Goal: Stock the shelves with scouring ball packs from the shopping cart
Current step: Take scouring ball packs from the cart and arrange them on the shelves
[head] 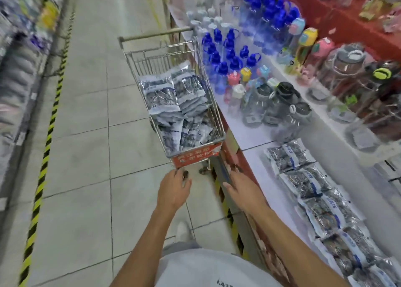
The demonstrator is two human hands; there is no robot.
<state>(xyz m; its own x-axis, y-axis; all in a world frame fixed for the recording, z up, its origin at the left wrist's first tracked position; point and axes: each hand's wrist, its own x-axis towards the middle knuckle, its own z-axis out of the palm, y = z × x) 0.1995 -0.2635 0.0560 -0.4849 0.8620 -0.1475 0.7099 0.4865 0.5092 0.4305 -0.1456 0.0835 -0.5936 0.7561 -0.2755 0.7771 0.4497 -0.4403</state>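
the shopping cart (173,87) stands in the aisle, its right side close against the edge of the white display shelf (260,134). to its left the tiled floor (86,134) lies open across to a black-and-yellow hazard strip (46,143) running along the foot of the opposite shelving, which is blurred. the cart is wire mesh with a bar handle at the far end and a red printed panel (196,155) on the near end.

the cart basket is heaped with scouring ball packs (171,104): flat, glossy clear bags with white and blue print, grey wire balls showing through. more of the same, the shelved packs (308,191), lie overlapping in a row on the near part of the shelf top, beside its front edge.

left hand (173,189) is held just short of the red panel, fingers loosely bent, grasping nothing. right hand (240,187) is beside the shelf's red front edge, fingers extended, also grasping nothing. whether either touches cart or shelf cannot be told.

farther along the shelf stand blue-capped bottles (227,54), dark smoky jugs (275,106) and pastel-lidded bottles (308,37), all smooth plastic.
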